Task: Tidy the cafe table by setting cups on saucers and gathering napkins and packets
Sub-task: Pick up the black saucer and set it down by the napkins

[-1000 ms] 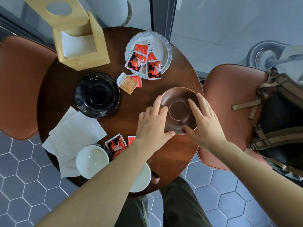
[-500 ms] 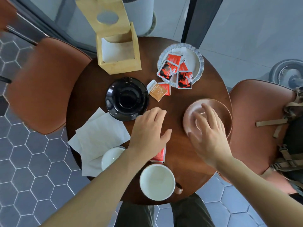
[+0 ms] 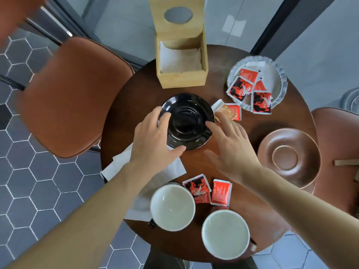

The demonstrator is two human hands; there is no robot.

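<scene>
Black saucer (image 3: 187, 121) sits mid-table, slightly toward the far side, and both my hands are on it now. A second ago both were on the brown saucer (image 3: 288, 156); that one is now let go at the right edge of the table (image 3: 250, 133), bare, no cup on it. Left hand (image 3: 155, 139) covers the black saucer's left rim, fingers spread and lying over the edge, thumb at the near rim. Right hand (image 3: 231, 142) comes in from the right, fingers apart and straight, fingertips touching the right rim; no real grip yet, I judge.

So brown saucer looks placed, black one is next to be shifted. Two white cups (image 3: 172, 207) (image 3: 225, 234) stand at the near edge, neither on a saucer. Napkins (image 3: 147, 189) lie under my left forearm. Packets: a pair (image 3: 207, 188) just beyond the cups, two (image 3: 228, 111) beside the black saucer, more on the glass plate (image 3: 279, 82). Wooden napkin holder (image 3: 181, 61) at the far side.
</scene>
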